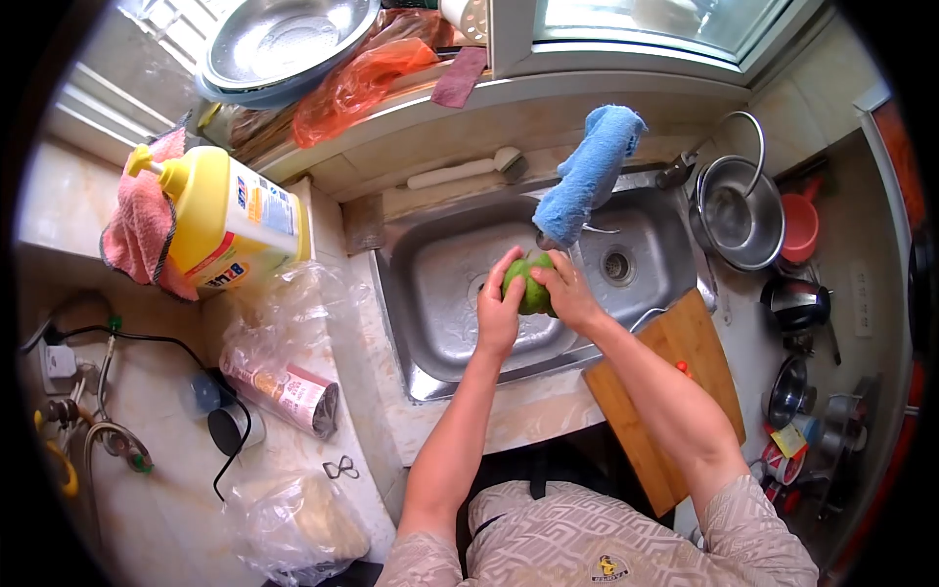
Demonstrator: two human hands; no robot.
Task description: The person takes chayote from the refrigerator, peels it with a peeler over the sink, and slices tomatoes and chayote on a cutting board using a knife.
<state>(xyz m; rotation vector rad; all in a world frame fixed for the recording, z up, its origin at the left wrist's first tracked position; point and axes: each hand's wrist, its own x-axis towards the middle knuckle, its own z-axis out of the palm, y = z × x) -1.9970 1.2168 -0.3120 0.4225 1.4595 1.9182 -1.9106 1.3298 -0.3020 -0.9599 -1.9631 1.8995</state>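
Observation:
Both of my hands are wrapped round a green bell pepper (533,287), holding it over the double-bowl steel sink (430,338) near the divider. My left hand (501,301) grips its left side. From the right, my right hand (570,292) closes on it with the thumb across the top. Just above the pepper is the faucet (546,241), mostly covered by a blue cloth (587,181). Whether water is running cannot be made out.
A wooden cutting board (670,391) lies across the sink's front right edge, under my right forearm. Left of the sink stand a large yellow pump bottle (235,220) and plastic bags (293,528). Steel bowls (740,215) and pots are at the right. A brush (469,171) lies behind the sink.

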